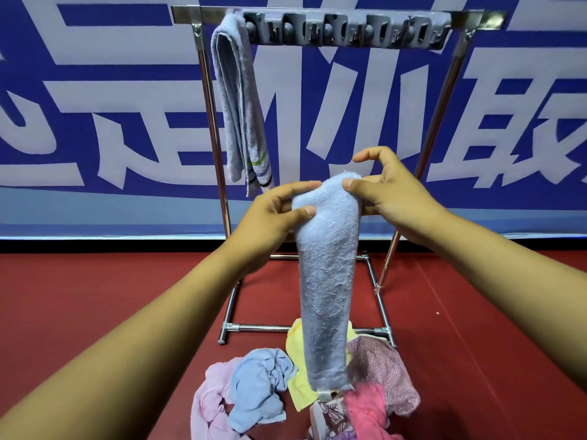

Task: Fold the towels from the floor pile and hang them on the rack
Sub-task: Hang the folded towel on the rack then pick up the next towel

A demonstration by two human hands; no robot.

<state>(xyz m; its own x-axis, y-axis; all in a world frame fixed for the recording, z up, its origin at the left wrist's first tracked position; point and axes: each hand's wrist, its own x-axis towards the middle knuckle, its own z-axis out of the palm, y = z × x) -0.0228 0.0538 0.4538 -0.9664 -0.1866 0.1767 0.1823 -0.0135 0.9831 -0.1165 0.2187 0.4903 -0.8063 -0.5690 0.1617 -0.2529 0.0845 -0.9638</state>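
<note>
Pinching the folded blue towel (327, 265) at its top fold: left hand (270, 217) grips one edge, right hand (390, 192) the other with thumb and lower fingers, forefinger lifted. Held high so it hangs narrow above the pile (254, 385), likely ready for the rack (317, 12), beside the hung towel (238, 100).

I hold the long folded pale blue terry towel (327, 274) up by its top end, my left hand (270, 217) on its left side and my right hand (390, 195) on its right. It hangs in front of the chrome metal rack (212, 122). Below it lies the floor pile of crumpled cloths (305, 392). Behind, another folded blue towel (241, 103) hangs over the rack's top bar, at its left end.
</note>
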